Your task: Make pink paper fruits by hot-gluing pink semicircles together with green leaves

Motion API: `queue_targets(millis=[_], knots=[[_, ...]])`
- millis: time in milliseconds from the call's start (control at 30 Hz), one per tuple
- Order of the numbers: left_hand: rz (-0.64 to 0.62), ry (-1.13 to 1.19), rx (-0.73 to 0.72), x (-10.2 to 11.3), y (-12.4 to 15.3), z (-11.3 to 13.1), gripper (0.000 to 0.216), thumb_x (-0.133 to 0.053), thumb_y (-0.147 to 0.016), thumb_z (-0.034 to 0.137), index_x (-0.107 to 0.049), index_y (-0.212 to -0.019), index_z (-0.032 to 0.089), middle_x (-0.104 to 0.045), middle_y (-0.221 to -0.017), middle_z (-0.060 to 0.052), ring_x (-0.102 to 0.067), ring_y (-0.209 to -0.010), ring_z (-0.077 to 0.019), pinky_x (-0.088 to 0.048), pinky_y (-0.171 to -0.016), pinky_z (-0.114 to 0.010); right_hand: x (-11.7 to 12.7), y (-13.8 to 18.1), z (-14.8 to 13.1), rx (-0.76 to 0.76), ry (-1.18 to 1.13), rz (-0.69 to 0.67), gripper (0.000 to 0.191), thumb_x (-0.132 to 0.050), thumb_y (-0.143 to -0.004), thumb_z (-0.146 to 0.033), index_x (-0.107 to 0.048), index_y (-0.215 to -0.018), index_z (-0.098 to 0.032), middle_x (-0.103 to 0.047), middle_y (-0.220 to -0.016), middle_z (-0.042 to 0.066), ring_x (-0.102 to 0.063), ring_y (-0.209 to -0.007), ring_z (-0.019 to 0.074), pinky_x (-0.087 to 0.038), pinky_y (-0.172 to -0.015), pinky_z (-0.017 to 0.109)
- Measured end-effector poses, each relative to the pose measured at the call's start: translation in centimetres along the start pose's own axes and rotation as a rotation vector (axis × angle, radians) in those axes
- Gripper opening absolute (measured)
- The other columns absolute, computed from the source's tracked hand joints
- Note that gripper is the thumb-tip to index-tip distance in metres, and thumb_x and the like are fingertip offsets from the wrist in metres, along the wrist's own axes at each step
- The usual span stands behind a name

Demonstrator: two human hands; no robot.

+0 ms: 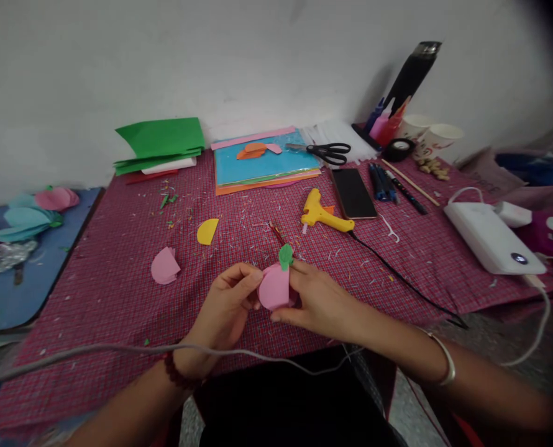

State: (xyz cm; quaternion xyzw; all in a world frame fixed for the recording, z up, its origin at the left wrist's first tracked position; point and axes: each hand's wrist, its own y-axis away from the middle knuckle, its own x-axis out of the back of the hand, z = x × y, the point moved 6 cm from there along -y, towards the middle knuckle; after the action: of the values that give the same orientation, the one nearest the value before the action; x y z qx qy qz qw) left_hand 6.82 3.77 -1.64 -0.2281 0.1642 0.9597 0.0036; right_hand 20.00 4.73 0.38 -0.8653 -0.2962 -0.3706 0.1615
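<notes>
Between my two hands, just above the near part of the table, is a pink paper fruit (273,288) made of folded layers, with a green paper leaf (285,256) standing at its top. My left hand (234,298) pinches its left edge between thumb and fingers. On the other side my right hand (314,295) grips the folded layers, with some fingers hidden behind the paper. To the left lie a stack of folded pink paper pieces (164,267) and a yellow paper half-circle (207,231). A yellow glue gun (323,214) rests beyond my right hand.
Black scissors (330,152) lie on coloured paper sheets (267,164) at the back. A phone (353,194), pens, paper cups (439,139) and a white power bank (493,239) occupy the right. Green sheets (164,139) stand back left. A cable (118,349) crosses in front.
</notes>
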Motion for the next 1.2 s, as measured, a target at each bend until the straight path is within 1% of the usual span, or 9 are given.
queue_targets(millis=[200, 333, 500, 667, 800, 933, 1000, 1100, 1200], knots=[[-0.014, -0.064, -0.032, -0.6, 0.3, -0.1, 0.029, -0.081, -0.062, 0.026, -0.063, -0.081, 0.015, -0.062, -0.069, 0.002, -0.052, -0.049, -0.0069, -0.044, -0.040, -0.017, 0.0, 0.1, 0.4, -0.017, -0.020, -0.012, 0.047, -0.078, -0.069, -0.043, -0.062, -0.104, -0.015, -0.061, -0.105, 0.009, -0.057, -0.096, 0.0247, -0.048, -0.085, 0.038], [0.065, -0.087, -0.105, -0.6, 0.5, 0.3, 0.038, -0.081, -0.058, 0.018, -0.058, -0.089, 0.016, -0.064, -0.080, 0.001, -0.058, -0.060, -0.0096, -0.050, -0.046, -0.019, 0.5, 0.2, 0.6, -0.039, -0.012, 0.030, 0.056, -0.079, -0.068, -0.044, -0.060, -0.112, -0.015, -0.061, -0.102, 0.008, -0.057, -0.093, 0.0237, -0.048, -0.084, 0.038], [0.121, -0.130, -0.178, -0.3, 0.5, 0.4, 0.039, -0.077, -0.062, 0.015, -0.056, -0.094, 0.017, -0.065, -0.086, -0.001, -0.060, -0.071, -0.0112, -0.052, -0.052, -0.019, 1.2, 0.2, 0.5, -0.025, -0.007, 0.082, 0.045, -0.069, -0.079, -0.042, -0.060, -0.113, -0.014, -0.060, -0.100, 0.008, -0.056, -0.090, 0.0218, -0.047, -0.081, 0.036], [0.091, -0.176, -0.201, -0.2, 0.3, 0.1, 0.033, -0.077, -0.065, 0.019, -0.059, -0.092, 0.016, -0.060, -0.071, 0.003, -0.055, -0.060, -0.0078, -0.051, -0.052, -0.018, 1.1, 0.4, 0.3, -0.024, 0.032, 0.102, 0.038, -0.065, -0.082, -0.046, -0.061, -0.103, -0.014, -0.059, -0.096, 0.009, -0.056, -0.088, 0.0222, -0.047, -0.078, 0.035], [0.059, -0.159, -0.085, -0.3, -0.1, -0.9, 0.024, -0.078, -0.063, 0.022, -0.060, -0.077, 0.014, -0.061, -0.066, 0.003, -0.054, -0.055, -0.0060, -0.047, -0.047, -0.015, 0.7, 0.5, 0.2, 0.026, 0.014, 0.065, 0.039, -0.065, -0.082, -0.047, -0.060, -0.105, -0.015, -0.060, -0.098, 0.009, -0.056, -0.088, 0.0220, -0.047, -0.079, 0.035], [0.045, -0.116, -0.005, -0.4, -0.2, -1.1, 0.025, -0.079, -0.064, 0.026, -0.058, -0.072, 0.015, -0.060, -0.061, 0.003, -0.053, -0.049, -0.0072, -0.045, -0.039, -0.016, 1.9, 0.4, 1.1, 0.053, 0.070, 0.036, 0.041, -0.055, -0.089, -0.047, -0.060, -0.113, -0.015, -0.064, -0.100, 0.010, -0.058, -0.091, 0.0234, -0.046, -0.082, 0.037], [0.074, -0.093, -0.024, 0.0, -0.2, -0.6, 0.025, -0.080, -0.064, 0.026, -0.059, -0.074, 0.015, -0.061, -0.066, 0.003, -0.055, -0.052, -0.0078, -0.048, -0.041, -0.017, 3.3, 0.2, 1.5, 0.030, 0.149, 0.103, 0.038, -0.053, -0.090, -0.044, -0.060, -0.114, -0.015, -0.063, -0.106, 0.012, -0.057, -0.096, 0.0255, -0.044, -0.085, 0.040], [0.102, -0.099, -0.059, 0.3, -0.2, 0.3, 0.025, -0.080, -0.064, 0.025, -0.060, -0.076, 0.015, -0.061, -0.070, 0.003, -0.056, -0.057, -0.0082, -0.051, -0.045, -0.018, 5.0, 0.1, 0.7, 0.052, 0.156, 0.270, 0.023, -0.056, -0.089, -0.036, -0.062, -0.101, -0.017, -0.060, -0.104, 0.010, -0.055, -0.097, 0.0237, -0.042, -0.086, 0.038], [0.091, -0.109, -0.060, 0.1, -0.3, 0.4, 0.025, -0.080, -0.065, 0.025, -0.060, -0.076, 0.015, -0.060, -0.071, 0.002, -0.057, -0.059, -0.0084, -0.053, -0.049, -0.019, 4.1, -0.7, -0.9, 0.108, 0.084, 0.244, 0.010, -0.058, -0.086, -0.028, -0.058, -0.086, -0.018, -0.058, -0.088, 0.005, -0.054, -0.085, 0.0191, -0.042, -0.077, 0.032]])
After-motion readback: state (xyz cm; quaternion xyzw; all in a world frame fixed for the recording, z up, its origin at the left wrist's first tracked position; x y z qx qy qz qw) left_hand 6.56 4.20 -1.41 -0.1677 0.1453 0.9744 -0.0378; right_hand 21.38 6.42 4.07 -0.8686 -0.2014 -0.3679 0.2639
